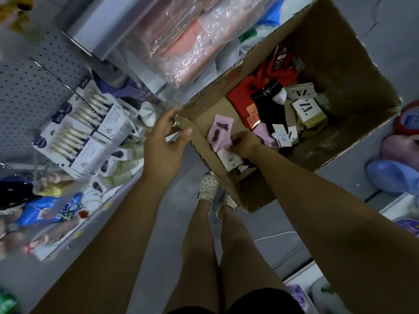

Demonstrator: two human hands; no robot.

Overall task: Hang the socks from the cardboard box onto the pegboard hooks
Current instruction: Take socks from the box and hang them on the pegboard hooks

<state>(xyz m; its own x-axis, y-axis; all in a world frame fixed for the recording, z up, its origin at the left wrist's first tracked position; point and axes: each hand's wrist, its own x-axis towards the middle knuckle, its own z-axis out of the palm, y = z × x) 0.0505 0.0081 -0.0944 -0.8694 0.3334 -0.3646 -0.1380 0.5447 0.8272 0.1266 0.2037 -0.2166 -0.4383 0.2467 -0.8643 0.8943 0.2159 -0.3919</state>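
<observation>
Reaching into the box (340, 55), your right hand (243, 143) has its fingers curled round a pink sock (221, 130), at the white tag (229, 158) end. The sock lies on the box floor, by the wall on the pegboard side, and isn't lifted yet. Your left hand (163, 141) is loosely open with fingers spread and holds nothing. It sits at the box corner nearest the pegboard (27, 91); can't tell if the fingertips touch the rim.

Progress, as a judgement: midway. Sock packs (79, 132) already hang on hooks (56, 75) beside the box, on the left-hand side. More are left deeper in the box: red socks (242, 96), black socks (269, 105), and a few pale tagged pairs. So this is the pick step, with the hang to follow and many repeats after.

Hard to see: your right forearm covers part of the box floor, so the count of what's left is unknown. Tag print is unreadable. Hook tips and the goods around the box are blurred, so a free hook can't be confirmed.
</observation>
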